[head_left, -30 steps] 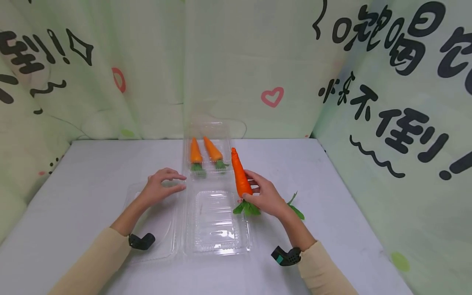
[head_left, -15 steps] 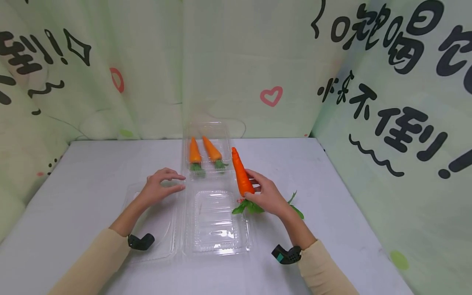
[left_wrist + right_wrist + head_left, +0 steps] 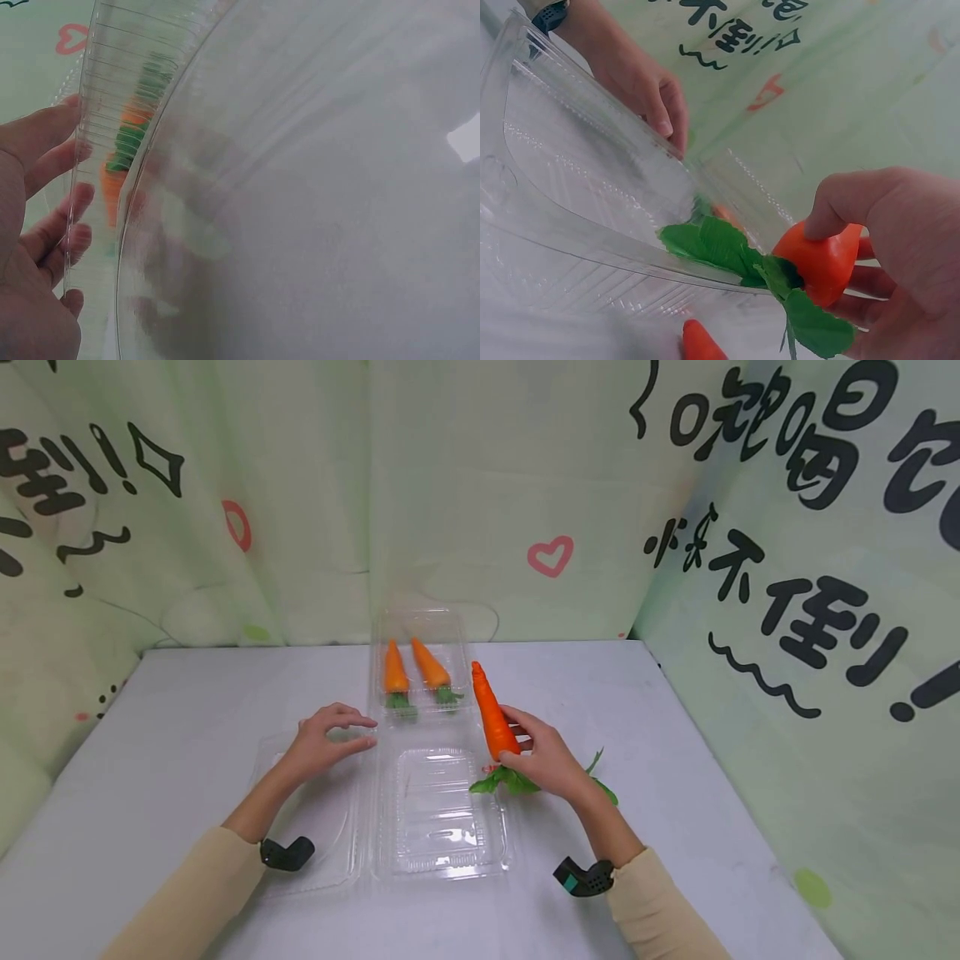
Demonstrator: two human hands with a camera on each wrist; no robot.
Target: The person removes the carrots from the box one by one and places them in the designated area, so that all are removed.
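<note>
My right hand point(image 3: 543, 756) grips an orange carrot point(image 3: 491, 714) by its thick end, thumb on one side and fingers behind. The carrot points away and up, its green leaves point(image 3: 712, 247) hanging over the right rim of a clear plastic box point(image 3: 442, 868). That box lies open on the table, its clear lid point(image 3: 322, 860) folded out to the left. My left hand point(image 3: 330, 739) is at the lid's far side, thumb and fingers parted, with fingertips right at the clear plastic wall point(image 3: 97, 150). Behind, two carrots, a left one point(image 3: 395, 668) and a right one point(image 3: 431, 664), lie in another clear container point(image 3: 457, 647).
Green leaves point(image 3: 603, 789) show beside my right wrist, and an orange carrot tip point(image 3: 701, 341) appears below the box in the right wrist view. Printed curtains point(image 3: 465, 502) rise behind and beside the white table point(image 3: 675, 877).
The carrot in my right hand has shifted slightly to the right at its thick end, its leaves spreading a little more over the box rim. My left hand has stayed in place.
</note>
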